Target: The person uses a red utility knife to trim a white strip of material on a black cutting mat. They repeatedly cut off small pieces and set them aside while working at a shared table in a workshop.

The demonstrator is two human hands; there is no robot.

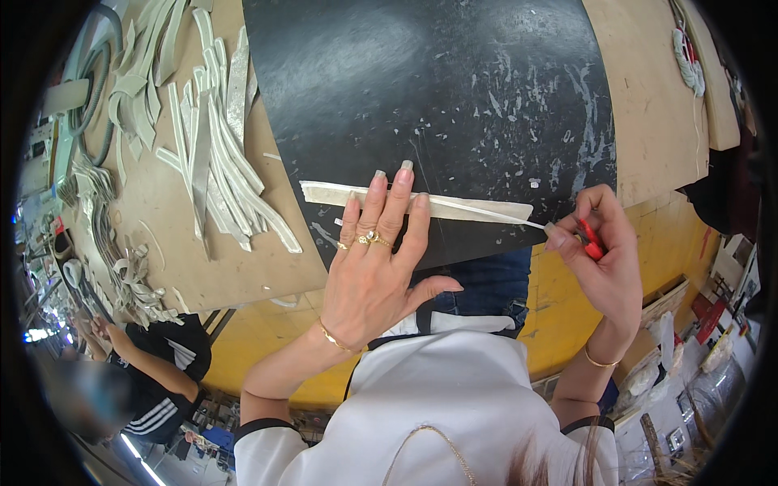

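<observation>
A pale cream strip (478, 210) lies crosswise on the black mat (486, 105), near its front edge. My left hand (374, 243) rests flat on the strip's left half, fingers spread, pressing on it. From the strip a thin white tape (519, 221) runs to the right, slightly lifted off at its end. The thumb and fingertips of my right hand (604, 247) pinch that tape's end. Tucked in the same palm is a small red-handled tool (592, 240), whose working end is hidden by my fingers.
Left of the mat, a pile of white-edged strips (219, 154) lies on the brown tabletop (243, 279). More grey-beige pieces (138, 101) stand beyond it. A co-worker (154, 368) is at the lower left. White cord (689, 69) lies at the far right.
</observation>
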